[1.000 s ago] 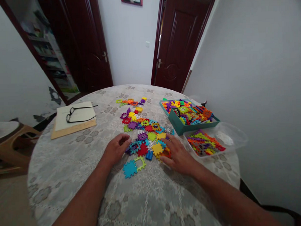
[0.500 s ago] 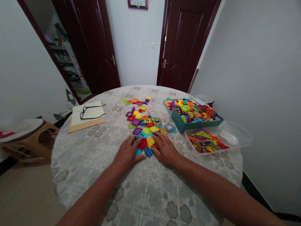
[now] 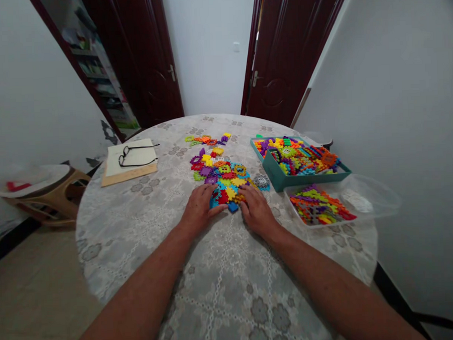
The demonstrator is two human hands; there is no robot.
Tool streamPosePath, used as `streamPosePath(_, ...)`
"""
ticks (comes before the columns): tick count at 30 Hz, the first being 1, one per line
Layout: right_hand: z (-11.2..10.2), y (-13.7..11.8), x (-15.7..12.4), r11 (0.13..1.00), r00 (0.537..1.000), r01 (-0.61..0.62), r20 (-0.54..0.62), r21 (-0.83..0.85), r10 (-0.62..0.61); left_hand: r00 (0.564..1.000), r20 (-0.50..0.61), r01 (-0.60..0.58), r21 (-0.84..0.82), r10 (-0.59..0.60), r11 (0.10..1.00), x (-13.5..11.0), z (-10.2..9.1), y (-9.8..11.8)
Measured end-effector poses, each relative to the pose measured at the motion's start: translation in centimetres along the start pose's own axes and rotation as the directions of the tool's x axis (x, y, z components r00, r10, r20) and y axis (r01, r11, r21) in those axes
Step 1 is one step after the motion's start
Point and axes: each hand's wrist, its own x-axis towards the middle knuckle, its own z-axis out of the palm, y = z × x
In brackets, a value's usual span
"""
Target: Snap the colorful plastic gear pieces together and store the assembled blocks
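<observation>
A cluster of colourful toothed plastic building pieces [image 3: 230, 182] lies on the table, some seemingly joined, some overlapping. My left hand [image 3: 201, 206] rests at its near left edge, thumb stretched to the right and fingers over the rim of the pieces. A red piece [image 3: 222, 196] and a yellow piece [image 3: 231, 192] show between the hands. My right hand [image 3: 256, 208] lies at the near right edge, its fingers apart and touching the pieces. Between the two thumbs is a small blue piece [image 3: 233, 207]. The undersides of both hands are hidden.
A teal box [image 3: 304, 179] full of similar pieces stands at the right. In front of it is a clear plastic tub [image 3: 321, 225] with more pieces. Loose pieces [image 3: 206, 140] lie farther back. At the left, glasses [image 3: 137, 156] rest on paper over a board [image 3: 128, 177].
The camera view has tilted down. The hands stay around the cluster's near end, slightly farther apart. The blue piece between the thumbs looks shorter and has shifted.
</observation>
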Motion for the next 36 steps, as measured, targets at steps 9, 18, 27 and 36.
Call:
streamPosePath(9,-3.4,-2.0,0.1,0.997,0.997,0.030,0.080,-0.069,-0.025,0.994,0.108,0.013,-0.047,-0.008,0.999,-0.3,-4.5,-1.8)
streamPosePath(18,-2.1,-5.8,0.2,0.956,0.918,-0.004,0.377,-0.294,0.120,0.931,0.360,0.075,-0.025,-0.061,0.997,-0.8,-4.9,-0.5)
streamPosePath(27,-3.9,-4.8,0.0,0.984,0.903,-0.033,0.418,-0.174,0.104,0.946,0.322,0.053,-0.011,-0.046,0.999,-0.3,-5.9,-0.2)
streamPosePath(36,-11.3,-0.9,7.3,0.952,0.931,-0.295,0.249,0.082,0.267,0.940,0.284,0.227,-0.103,-0.190,0.968,0.4,-6.8,0.1)
